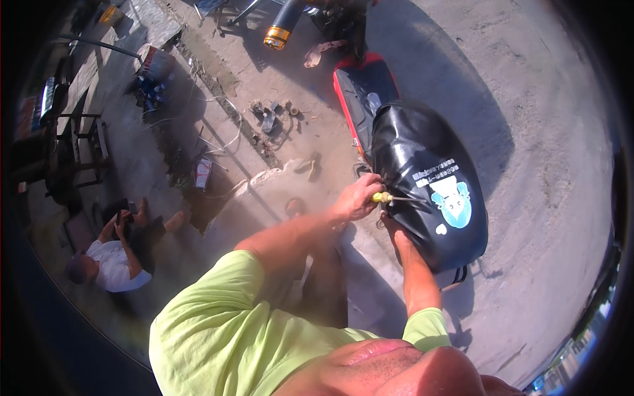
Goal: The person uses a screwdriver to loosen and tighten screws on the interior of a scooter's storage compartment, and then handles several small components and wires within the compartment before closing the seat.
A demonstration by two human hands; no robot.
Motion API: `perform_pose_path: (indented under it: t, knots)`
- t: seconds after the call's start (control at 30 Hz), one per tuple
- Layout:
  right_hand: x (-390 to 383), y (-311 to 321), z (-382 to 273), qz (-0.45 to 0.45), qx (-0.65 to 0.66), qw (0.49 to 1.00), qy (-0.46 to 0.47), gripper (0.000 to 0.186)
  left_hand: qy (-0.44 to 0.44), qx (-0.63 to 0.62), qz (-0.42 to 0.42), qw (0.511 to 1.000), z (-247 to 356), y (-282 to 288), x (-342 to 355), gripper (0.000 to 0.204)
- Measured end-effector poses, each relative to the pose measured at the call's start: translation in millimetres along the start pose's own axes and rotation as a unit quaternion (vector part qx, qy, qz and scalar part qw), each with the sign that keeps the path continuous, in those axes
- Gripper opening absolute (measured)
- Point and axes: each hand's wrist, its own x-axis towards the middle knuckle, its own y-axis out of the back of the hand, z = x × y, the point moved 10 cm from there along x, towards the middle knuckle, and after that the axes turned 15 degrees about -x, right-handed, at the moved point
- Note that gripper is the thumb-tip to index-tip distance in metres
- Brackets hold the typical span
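A glossy black scooter seat (432,152) with a light-blue cartoon figure and pale print on it spans the middle right. In my left hand (360,200) is a screwdriver (382,197) with a yellow handle, its metal shaft pointing right across the seat's near side. The tip is too small to make out against the black cover. My right hand (396,232) is at the seat's left edge, just below the screwdriver, touching the cover. Its fingers are mostly hidden there. Ahead of the seat shows the scooter's dark footboard (360,86) with red trim.
A handlebar grip (282,30) with an orange end juts out at the top. Loose parts (271,115) litter the ground left of the scooter. At far left a seated person (119,257) holds a phone, near a dark metal frame (82,148) and a bucket (156,63).
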Motion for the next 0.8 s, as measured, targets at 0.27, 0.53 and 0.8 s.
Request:
perform_pose_path:
  t: [0.27, 0.53, 0.8]
  knots:
    - [-13, 0, 5, 0.043, 0.01, 0.999, 0.006, 0.075, 0.269, -0.124, 0.075, 0.952, -104, 26, -142, 0.025]
    - [-41, 19, 17, -0.159, 0.036, 0.987, -0.015, 0.082, 0.46, -0.149, 0.241, 0.841, -143, 80, -362, 0.04]
    - [-53, 0, 22, -0.131, 0.058, 0.99, 0.008, 0.083, 0.568, -0.106, 0.305, 0.757, -195, 88, -541, 0.034]
